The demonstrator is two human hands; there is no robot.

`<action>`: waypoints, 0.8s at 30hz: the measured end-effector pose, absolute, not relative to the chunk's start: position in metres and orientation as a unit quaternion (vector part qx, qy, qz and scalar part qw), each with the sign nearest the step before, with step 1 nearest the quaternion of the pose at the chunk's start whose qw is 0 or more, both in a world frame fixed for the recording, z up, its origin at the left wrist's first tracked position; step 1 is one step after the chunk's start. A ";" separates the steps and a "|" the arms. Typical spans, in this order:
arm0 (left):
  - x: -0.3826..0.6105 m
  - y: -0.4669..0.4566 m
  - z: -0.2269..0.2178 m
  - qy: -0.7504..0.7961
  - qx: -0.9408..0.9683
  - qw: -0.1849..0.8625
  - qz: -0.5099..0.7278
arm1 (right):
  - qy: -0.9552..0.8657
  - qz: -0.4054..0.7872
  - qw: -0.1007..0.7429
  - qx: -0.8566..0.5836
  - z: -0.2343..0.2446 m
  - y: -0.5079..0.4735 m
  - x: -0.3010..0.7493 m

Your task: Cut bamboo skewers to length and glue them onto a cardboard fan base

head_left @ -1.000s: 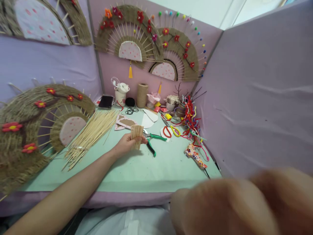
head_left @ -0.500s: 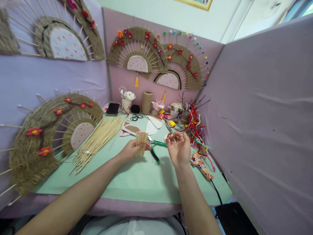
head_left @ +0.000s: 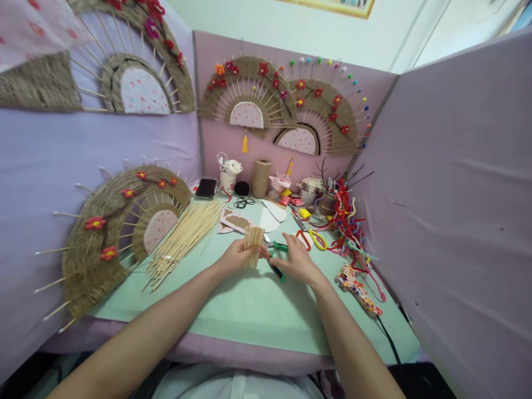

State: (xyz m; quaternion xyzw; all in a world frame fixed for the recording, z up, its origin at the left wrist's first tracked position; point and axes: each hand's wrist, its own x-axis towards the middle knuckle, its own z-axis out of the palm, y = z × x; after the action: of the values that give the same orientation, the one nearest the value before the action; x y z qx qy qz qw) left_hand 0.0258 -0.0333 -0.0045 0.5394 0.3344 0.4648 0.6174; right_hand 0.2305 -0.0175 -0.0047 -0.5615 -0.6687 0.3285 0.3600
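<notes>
My left hand [head_left: 235,256] is closed round a bundle of short cut bamboo sticks [head_left: 253,245], held upright above the mint-green table [head_left: 249,305]. My right hand [head_left: 296,260] has come down palm-down right beside the bundle, over the green-handled pliers [head_left: 277,247]. Its fingers curl over the pliers' handles; whether they grip them I cannot make out. One green handle tip shows below the hand.
A heap of long bamboo skewers [head_left: 187,235] lies at the left beside a woven twine fan [head_left: 120,221]. Cardboard half-circles [head_left: 236,221], scissors [head_left: 310,237], pipe cleaners [head_left: 347,221], a glue gun [head_left: 357,285], a twine spool [head_left: 261,178] and a phone [head_left: 206,187] crowd the back. Purple partitions enclose the table.
My right hand came from close to the camera, was held palm-up over the table, then turned over and dropped onto the pliers beside the bundle. The left hand kept holding the sticks.
</notes>
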 end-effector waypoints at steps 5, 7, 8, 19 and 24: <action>0.026 -0.033 -0.006 0.333 0.541 0.614 0.469 | -0.758 0.169 0.037 -0.629 -0.008 -0.021 0.219; 0.026 -0.034 -0.005 0.334 0.544 0.610 0.470 | -0.756 0.151 0.043 -0.635 -0.006 -0.022 0.215; 0.026 -0.034 -0.004 0.333 0.545 0.609 0.470 | -0.758 0.147 0.050 -0.634 -0.005 -0.023 0.214; 0.027 -0.035 -0.005 0.310 0.519 0.635 0.482 | -0.723 0.171 0.287 -0.605 0.025 -0.034 0.260; 0.027 -0.035 -0.005 0.308 0.519 0.637 0.481 | -0.802 0.116 0.329 -0.485 0.069 -0.049 0.271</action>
State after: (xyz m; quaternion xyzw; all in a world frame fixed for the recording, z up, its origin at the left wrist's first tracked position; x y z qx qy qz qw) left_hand 0.0271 -0.0354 -0.0052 0.5187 0.3080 0.4805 0.6365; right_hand 0.2714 -0.0486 0.0694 -0.4849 -0.8021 0.1157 0.3288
